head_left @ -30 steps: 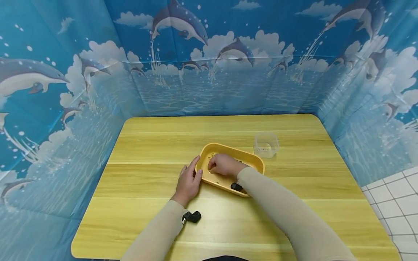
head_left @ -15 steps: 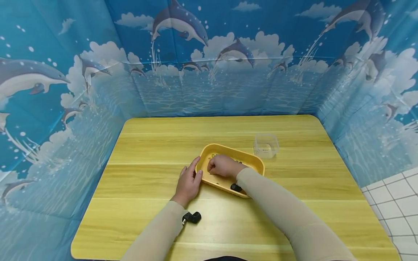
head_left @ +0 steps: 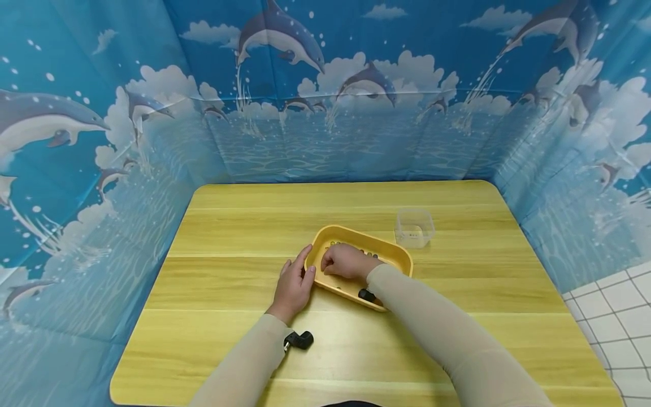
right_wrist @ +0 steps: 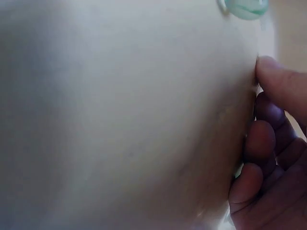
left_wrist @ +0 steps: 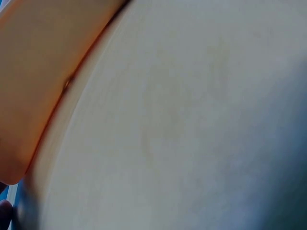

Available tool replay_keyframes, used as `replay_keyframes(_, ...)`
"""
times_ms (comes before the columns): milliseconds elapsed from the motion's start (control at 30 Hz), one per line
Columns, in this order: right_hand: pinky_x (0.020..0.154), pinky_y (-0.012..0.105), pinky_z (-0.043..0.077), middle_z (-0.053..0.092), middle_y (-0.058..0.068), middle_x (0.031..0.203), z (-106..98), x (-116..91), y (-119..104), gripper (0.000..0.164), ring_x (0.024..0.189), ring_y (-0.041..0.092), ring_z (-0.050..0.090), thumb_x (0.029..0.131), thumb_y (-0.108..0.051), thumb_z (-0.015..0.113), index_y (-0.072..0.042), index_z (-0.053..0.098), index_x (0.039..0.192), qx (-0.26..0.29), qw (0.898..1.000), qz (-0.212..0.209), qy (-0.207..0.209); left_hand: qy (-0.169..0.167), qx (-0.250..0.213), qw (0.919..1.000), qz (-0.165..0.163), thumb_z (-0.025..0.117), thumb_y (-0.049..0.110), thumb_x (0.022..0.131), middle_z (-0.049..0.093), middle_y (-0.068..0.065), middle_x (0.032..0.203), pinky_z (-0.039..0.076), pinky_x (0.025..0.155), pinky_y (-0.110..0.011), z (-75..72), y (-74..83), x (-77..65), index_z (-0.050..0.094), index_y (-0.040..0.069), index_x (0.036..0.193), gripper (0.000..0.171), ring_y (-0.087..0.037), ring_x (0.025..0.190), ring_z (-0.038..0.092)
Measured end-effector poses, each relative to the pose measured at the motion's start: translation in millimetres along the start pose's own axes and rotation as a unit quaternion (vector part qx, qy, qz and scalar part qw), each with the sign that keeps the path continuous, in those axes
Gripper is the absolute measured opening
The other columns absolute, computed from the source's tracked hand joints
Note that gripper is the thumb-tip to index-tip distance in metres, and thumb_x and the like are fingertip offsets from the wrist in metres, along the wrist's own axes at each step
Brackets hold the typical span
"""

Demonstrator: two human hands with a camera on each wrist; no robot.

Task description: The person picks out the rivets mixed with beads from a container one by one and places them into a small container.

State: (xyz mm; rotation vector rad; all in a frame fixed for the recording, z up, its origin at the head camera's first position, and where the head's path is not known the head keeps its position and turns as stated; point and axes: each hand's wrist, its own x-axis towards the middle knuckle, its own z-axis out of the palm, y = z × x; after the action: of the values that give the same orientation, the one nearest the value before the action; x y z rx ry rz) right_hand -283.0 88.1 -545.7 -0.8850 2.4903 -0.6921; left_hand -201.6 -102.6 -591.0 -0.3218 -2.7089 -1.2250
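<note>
A yellow tray [head_left: 389,249] sits mid-table, with several small glass marbles [head_left: 369,254] along its far side. My left hand [head_left: 292,285] rests against the tray's left end, fingers fairly straight along the outside and thumb at the near rim. In the left wrist view, the tray's wall [left_wrist: 43,81] fills the upper left corner. My right hand [head_left: 346,261] is inside the tray, low over its floor, with curled fingers. A clear marble with a green swirl [right_wrist: 247,7] lies beyond the right thumb in the right wrist view. Whether the curled fingers pinch a marble is hidden.
A clear plastic box [head_left: 414,229] stands behind the tray to the right. The wooden table [head_left: 229,226] has rounded corners. A blue dolphin-print curtain [head_left: 356,135] hangs around its back and sides. Black wrist cameras [head_left: 300,340] stick out from the sleeves.
The right hand has shifted slightly left and nearer to me within the tray, showing more of the marbles at the far side. The left hand, tray and clear box stay put.
</note>
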Motion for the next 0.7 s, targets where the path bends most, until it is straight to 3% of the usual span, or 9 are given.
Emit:
replay_keyframes(233,0.079,0.026,0.052,0.072,-0.009,0.090,-1,-2,2,0.010,0.080,0.007,0.057,0.099,-0.019,0.073,-0.018,0.079,0.090,-0.001,1.000,0.004,0.022,-0.001,-0.003,1.0000,0.005,0.050,0.027,0.110,0.045,0.008,0.066,0.027,0.129,-0.060,0.0,-0.6,-0.8,0.041,0.023,0.162,0.053,-0.007,0.060,0.041)
replay_keyframes(367,0.082,0.028,0.053,0.074,-0.006,0.094,-6,-4,3,0.009,0.084,0.009,0.059,0.100,-0.018,0.072,-0.015,0.079,0.096,0.011,0.999,0.012,0.032,0.000,0.000,1.0000,0.005,0.050,0.028,0.110,0.050,0.000,0.067,0.026,0.129,-0.059,1.7,-2.3,-1.5,0.041,0.024,0.162,0.054,-0.014,0.065,0.051)
replay_keyframes(467,0.087,0.032,0.057,0.076,-0.004,0.100,-12,-8,3,0.010,0.089,0.010,0.063,0.101,-0.017,0.070,-0.013,0.079,0.101,0.013,0.999,0.024,0.043,-0.001,0.001,1.0000,0.003,0.051,0.032,0.109,0.068,-0.009,0.082,0.024,0.131,-0.057,3.0,-3.2,-1.9,0.040,0.024,0.163,0.055,-0.024,0.083,0.069)
replay_keyframes(533,0.091,0.034,0.058,0.077,-0.002,0.106,-18,-11,4,0.013,0.094,0.011,0.066,0.102,-0.016,0.068,-0.012,0.079,0.107,0.020,0.998,0.039,0.050,-0.003,-0.002,1.0000,0.002,0.054,0.035,0.108,0.077,-0.013,0.108,0.022,0.132,-0.056,3.4,-3.5,-2.1,0.039,0.024,0.164,0.059,-0.029,0.106,0.073)
replay_keyframes(600,0.094,0.036,0.059,0.078,0.000,0.112,-25,-14,4,0.017,0.099,0.013,0.068,0.104,-0.016,0.066,-0.012,0.079,0.113,0.024,0.997,0.054,0.055,-0.006,-0.010,0.9999,0.000,0.058,0.038,0.106,0.072,-0.011,0.135,0.020,0.132,-0.056,3.2,-3.2,-2.2,0.038,0.024,0.164,0.063,-0.031,0.125,0.069)
replay_keyframes(700,0.092,0.037,0.060,0.078,0.002,0.117,-38,-20,3,0.020,0.101,0.014,0.069,0.106,-0.015,0.064,-0.012,0.079,0.119,0.023,0.995,0.073,0.059,-0.016,-0.022,0.9996,-0.001,0.066,0.041,0.101,0.058,-0.007,0.156,0.017,0.132,-0.057,1.7,-2.2,-2.7,0.035,0.024,0.165,0.073,-0.031,0.139,0.060)
